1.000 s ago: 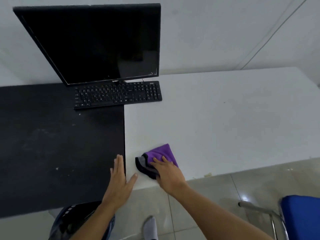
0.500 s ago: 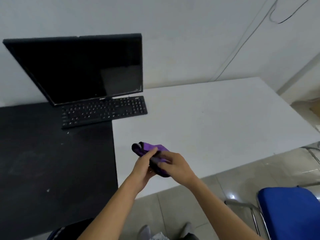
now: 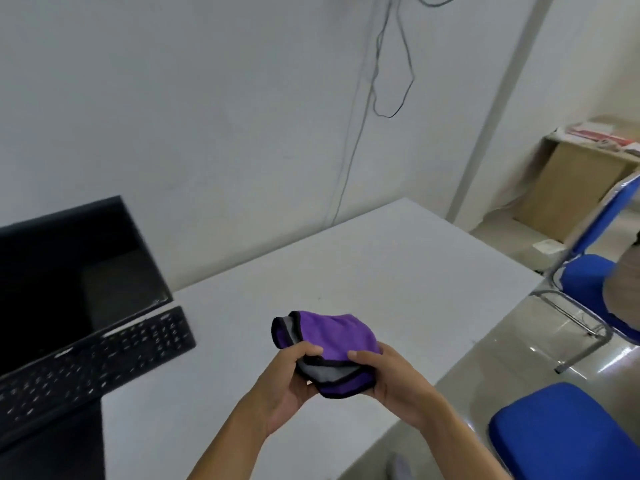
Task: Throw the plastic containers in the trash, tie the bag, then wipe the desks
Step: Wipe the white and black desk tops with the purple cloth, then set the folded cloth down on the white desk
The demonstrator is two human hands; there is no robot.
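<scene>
A white wall (image 3: 207, 98) fills the upper part of the view, with thin dark cables (image 3: 388, 81) hanging down it in loops. Below it a white table (image 3: 363, 271) runs from the wall toward the person, its right edge bordering a pale tiled floor (image 3: 502, 358). A black table (image 3: 52, 455) butts against the white one at lower left. A black monitor (image 3: 69, 271) stands at the left, its screen dark, and a black keyboard (image 3: 90, 368) lies just in front of it, straddling the seam between the two tables. On the floor to the right stand two blue chairs: one (image 3: 561, 427) near the table's front corner, showing only its seat, and another (image 3: 588, 271) farther back with a metal frame. A tan cardboard box (image 3: 571, 188) sits against the far right wall with red and white papers (image 3: 606, 133) on top.

Both bare forearms reach in from the bottom. The left hand (image 3: 287, 386) and right hand (image 3: 398, 386) hold a folded purple cloth (image 3: 329, 341) with black trim and a grey underside, raised above the white table, clear of its surface. The left fingers (image 3: 311, 349) curl over the cloth's near left edge, and the right fingers (image 3: 363, 356) close on its near right edge, thumbs on top.
</scene>
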